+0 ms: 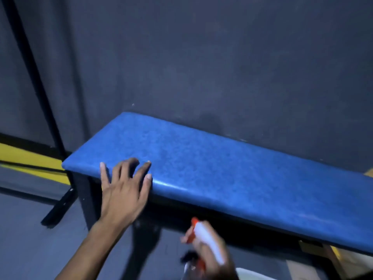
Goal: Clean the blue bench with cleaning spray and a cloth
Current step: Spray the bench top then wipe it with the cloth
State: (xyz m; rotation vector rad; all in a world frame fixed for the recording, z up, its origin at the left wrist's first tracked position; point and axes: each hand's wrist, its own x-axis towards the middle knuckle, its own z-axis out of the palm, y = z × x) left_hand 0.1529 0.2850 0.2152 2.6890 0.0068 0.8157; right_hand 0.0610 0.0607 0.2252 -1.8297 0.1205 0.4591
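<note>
The blue bench [232, 168] runs from centre left to the right edge, its padded top against a dark wall. My left hand [123, 188] lies open with spread fingers on the bench's near left edge, holding nothing. Below the bench's front edge, my right hand [212, 257] grips a spray bottle [203, 237] with a white and red trigger head, nozzle pointing up and left; the image is blurred here. A dark scrap sits by that hand, too blurred to name. I see no cloth that I can identify.
Black bench legs [84, 201] stand under the left end on a grey floor [30, 239]. A black slanted metal bar [34, 77] and a yellow-black floor stripe [30, 160] are at the left. Pale boxes [347, 263] sit under the bench's right end.
</note>
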